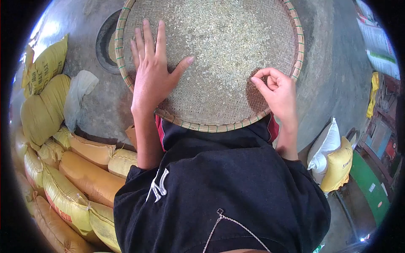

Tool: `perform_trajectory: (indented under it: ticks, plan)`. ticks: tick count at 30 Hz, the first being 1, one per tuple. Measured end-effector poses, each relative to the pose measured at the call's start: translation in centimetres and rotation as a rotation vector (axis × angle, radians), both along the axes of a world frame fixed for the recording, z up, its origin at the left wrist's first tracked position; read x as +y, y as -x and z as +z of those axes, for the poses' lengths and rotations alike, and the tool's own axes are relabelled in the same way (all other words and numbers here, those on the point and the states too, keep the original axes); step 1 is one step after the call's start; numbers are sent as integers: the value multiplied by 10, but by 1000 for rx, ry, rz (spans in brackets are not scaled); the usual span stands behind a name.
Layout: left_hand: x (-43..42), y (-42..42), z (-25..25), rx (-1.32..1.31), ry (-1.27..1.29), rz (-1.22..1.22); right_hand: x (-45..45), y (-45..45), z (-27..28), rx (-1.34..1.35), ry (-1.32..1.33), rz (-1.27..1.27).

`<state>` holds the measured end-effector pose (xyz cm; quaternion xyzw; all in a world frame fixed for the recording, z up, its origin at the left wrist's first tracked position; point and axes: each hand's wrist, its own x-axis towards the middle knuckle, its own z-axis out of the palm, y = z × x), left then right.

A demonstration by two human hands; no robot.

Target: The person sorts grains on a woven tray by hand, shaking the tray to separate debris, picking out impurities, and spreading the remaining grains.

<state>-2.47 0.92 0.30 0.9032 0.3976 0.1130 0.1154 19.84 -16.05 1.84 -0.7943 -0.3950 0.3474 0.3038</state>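
A round woven tray (198,122) with a rim bound in green rests on my lap. Pale grains (228,42) are scattered over it, thickest in the middle and upper part. My left hand (154,76) is over the tray's left side, fingers spread, palm down, with nothing held. Over the right side, near the rim, my right hand (274,86) is closed in a pinch, thumb against the index finger. Whatever sits between those fingertips is too small to make out.
Stacked yellow and orange sacks (90,177) fill the lower left. Behind the tray's left edge is a dark round basin (103,46) on the grey floor (329,71). White and yellow sacks (337,162) stand at right, beside a green panel (367,185).
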Motion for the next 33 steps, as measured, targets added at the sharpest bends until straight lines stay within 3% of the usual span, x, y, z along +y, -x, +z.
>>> perform_trajectory:
  ticks: [1,3,4,6,8,10,14,16,18,20,21,27,33]
  plan:
    - [0,0,0,7,0,2,-1,-2,0,0,0,1]
    - [0,0,0,4,0,1,-3,-5,1,436,-116,-133]
    - [0,1,-1,2,1,-2,-5,-9,3,435,-115,-134]
    - [0,1,-1,4,0,-2,-10,-21,9,920,-184,-219]
    - [0,1,-1,7,-2,-2,-11,-27,9,1047,-205,-212]
    - [0,1,-1,0,-7,-2,-11,-30,4,1599,-312,-182]
    - [0,0,0,4,-12,3,-8,-23,3,1659,-306,-204]
    - [-1,0,1,-7,-2,1,-12,-21,7,1070,-150,-244]
    - [-1,1,0,2,-5,3,-12,-19,6,941,-120,-225]
    - [-1,1,0,8,-7,-1,-12,-12,-5,287,-193,-186]
    - [-1,1,-1,5,-8,0,-12,-16,5,244,-24,-182]
    - [-1,0,-2,-9,-10,3,-2,-2,9,-118,28,-15]
    - [0,1,-2,1,-11,0,-5,-8,-1,-124,-1,29]
